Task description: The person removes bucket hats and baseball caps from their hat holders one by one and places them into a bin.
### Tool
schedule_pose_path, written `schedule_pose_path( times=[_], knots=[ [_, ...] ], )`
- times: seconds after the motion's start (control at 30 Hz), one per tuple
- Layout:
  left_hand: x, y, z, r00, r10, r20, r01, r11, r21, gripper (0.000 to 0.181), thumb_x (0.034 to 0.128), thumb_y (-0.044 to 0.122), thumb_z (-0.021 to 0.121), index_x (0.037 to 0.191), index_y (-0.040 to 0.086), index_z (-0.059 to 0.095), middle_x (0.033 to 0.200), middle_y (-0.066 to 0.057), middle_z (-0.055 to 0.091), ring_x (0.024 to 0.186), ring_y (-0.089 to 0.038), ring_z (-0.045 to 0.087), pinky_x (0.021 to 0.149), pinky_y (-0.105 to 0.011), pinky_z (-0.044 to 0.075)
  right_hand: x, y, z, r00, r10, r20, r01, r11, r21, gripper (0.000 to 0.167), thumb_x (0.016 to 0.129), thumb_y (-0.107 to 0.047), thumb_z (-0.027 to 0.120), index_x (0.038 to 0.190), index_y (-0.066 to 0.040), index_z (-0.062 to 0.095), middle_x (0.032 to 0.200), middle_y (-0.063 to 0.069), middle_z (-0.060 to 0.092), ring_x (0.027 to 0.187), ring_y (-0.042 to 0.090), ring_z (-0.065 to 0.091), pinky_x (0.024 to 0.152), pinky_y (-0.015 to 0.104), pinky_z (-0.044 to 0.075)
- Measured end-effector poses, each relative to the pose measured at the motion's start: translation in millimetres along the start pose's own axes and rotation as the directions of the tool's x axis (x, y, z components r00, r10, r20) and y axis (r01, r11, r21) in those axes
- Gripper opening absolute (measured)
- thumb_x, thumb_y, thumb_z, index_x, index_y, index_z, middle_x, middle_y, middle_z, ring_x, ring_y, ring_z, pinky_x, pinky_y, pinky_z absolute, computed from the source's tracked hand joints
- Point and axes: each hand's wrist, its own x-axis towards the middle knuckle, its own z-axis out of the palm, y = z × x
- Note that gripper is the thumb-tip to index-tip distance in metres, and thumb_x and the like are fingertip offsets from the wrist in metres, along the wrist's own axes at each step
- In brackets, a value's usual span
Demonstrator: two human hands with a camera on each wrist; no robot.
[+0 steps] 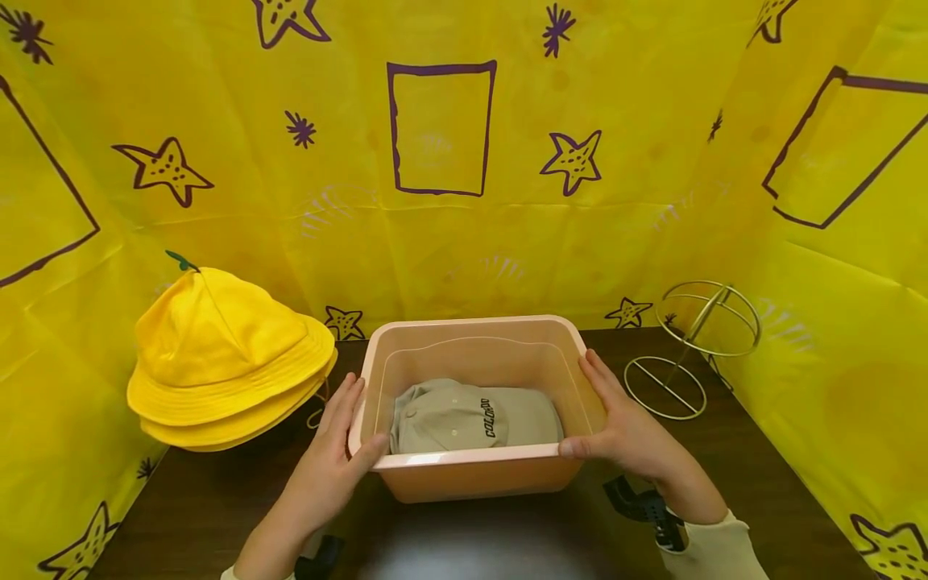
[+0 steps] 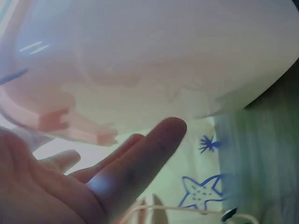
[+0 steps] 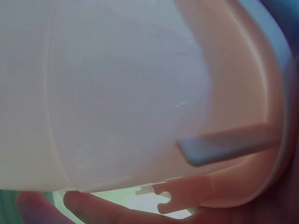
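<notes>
My left fingers (image 1: 339, 415) and right fingers (image 1: 603, 380) grip the bin (image 1: 471, 481) at its sides, thumbs over the front rim. Uneven pressure could let a corner slip, tipping it and sliding the cap (image 1: 453, 415); a sideways swing might knock the hats (image 1: 225, 346) or stand (image 1: 702, 320). The bin is pale pink, deep, round-cornered, mid-tabletop (image 1: 217, 515); whether it's lifted, I can't tell. The beige cap lies inside, dark lettering visible.
</notes>
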Motion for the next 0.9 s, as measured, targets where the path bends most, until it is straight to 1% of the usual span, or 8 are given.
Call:
schedule_pose_path(
  times=[0.1, 0.23, 0.4, 0.57, 0.63, 0.8, 0.83, 0.9],
  knots=[
    [-2.6, 3.8, -10.0, 1.0, -0.007, -0.003, 0.008, 1.0, 0.025, 0.08, 0.0964, 0.03, 0.068, 0.16, 0.022, 0.021, 0.164, -0.004, 0.011, 0.139, -0.041, 0.032, 0.098, -0.06, 0.041, 0.6, -1, 0, 1.0, 0.009, 0.001, -0.009, 1.0, 0.007, 0.127, 0.067, -0.032, 0.093, 0.159, -0.002, 0.011, 0.165, 0.012, 0.0, 0.144, 0.046, 0.011, 0.107, 0.066, 0.018],
    [-5.7, 10.2, -30.4, 0.999, -0.012, -0.032, 0.012, 1.0, -0.001, 0.084, 0.0945, 0.024, 0.072, 0.16, 0.03, 0.019, 0.164, -0.003, 0.01, 0.127, -0.039, 0.046, 0.079, -0.046, 0.056, 0.2, -2, 0, 1.0, 0.018, 0.001, -0.018, 1.0, 0.014, 0.128, 0.067, -0.032, 0.093, 0.159, 0.0, 0.009, 0.165, 0.014, -0.001, 0.144, 0.046, 0.01, 0.107, 0.066, 0.017],
    [-7.6, 21.9, -64.4, 0.998, 0.017, -0.069, -0.016, 1.0, 0.016, 0.093, 0.0884, 0.018, 0.079, 0.16, 0.03, 0.021, 0.164, -0.005, 0.011, 0.128, -0.041, 0.044, 0.078, -0.044, 0.056, -0.9, -2, 0, 1.0, 0.024, -0.003, -0.024, 1.0, 0.009, 0.128, 0.067, -0.033, 0.093, 0.159, 0.0, 0.01, 0.165, 0.014, -0.001, 0.145, 0.046, 0.009, 0.107, 0.066, 0.016],
    [-5.0, 26.6, -99.1, 0.995, 0.055, -0.089, -0.05, 0.997, 0.056, 0.099, 0.0805, 0.01, 0.085, 0.159, 0.025, 0.027, 0.164, 0.0, 0.008, 0.128, -0.043, 0.041, 0.078, -0.017, 0.052, -0.9, -1, 0, 1.0, 0.022, -0.004, -0.022, 1.0, 0.01, 0.128, 0.067, -0.033, 0.093, 0.158, 0.001, 0.01, 0.165, 0.014, 0.0, 0.145, 0.045, 0.008, 0.108, 0.066, 0.015],
    [-2.6, 25.6, -113.4, 0.992, 0.073, -0.103, -0.065, 0.995, 0.074, 0.1, 0.0778, 0.006, 0.087, 0.159, 0.023, 0.029, 0.164, 0.002, 0.007, 0.132, -0.034, 0.039, 0.078, -0.009, 0.046, -0.6, -1, 1, 1.0, 0.017, -0.005, -0.017, 1.0, 0.011, 0.128, 0.067, -0.033, 0.093, 0.158, 0.001, 0.01, 0.165, 0.014, 0.0, 0.145, 0.045, 0.008, 0.108, 0.065, 0.015],
    [8.8, 19.2, -153.5, 0.986, 0.093, -0.139, -0.079, 0.991, 0.106, 0.097, 0.076, -0.001, 0.086, 0.157, 0.014, 0.034, 0.164, 0.001, 0.006, 0.134, -0.008, 0.034, 0.075, -0.006, 0.044, -0.4, -2, 1, 1.0, 0.012, -0.007, -0.012, 1.0, 0.017, 0.128, 0.067, -0.032, 0.093, 0.158, 0.002, 0.01, 0.165, 0.015, 0.0, 0.145, 0.045, 0.009, 0.107, 0.065, 0.016],
    [11.6, 17.7, -161.5, 0.986, 0.09, -0.143, -0.075, 0.991, 0.107, 0.095, 0.077, -0.002, 0.085, 0.156, 0.013, 0.035, 0.164, 0.001, 0.005, 0.135, -0.008, 0.033, 0.075, -0.005, 0.044, -0.4, -3, 1, 1.0, 0.012, -0.007, -0.012, 1.0, 0.016, 0.128, 0.067, -0.032, 0.093, 0.158, 0.002, 0.01, 0.165, 0.015, 0.0, 0.144, 0.046, 0.009, 0.107, 0.066, 0.016],
    [17.5, 15.1, -176.1, 0.986, 0.075, -0.147, -0.059, 0.992, 0.109, 0.092, 0.0793, -0.003, 0.083, 0.156, 0.013, 0.035, 0.164, 0.003, 0.003, 0.137, -0.016, 0.031, 0.074, -0.005, 0.043, -0.5, -3, 1, 1.0, 0.015, -0.008, -0.015, 1.0, 0.014, 0.128, 0.067, -0.033, 0.092, 0.158, 0.002, 0.01, 0.165, 0.016, -0.001, 0.144, 0.046, 0.009, 0.107, 0.066, 0.015]
  ],
)
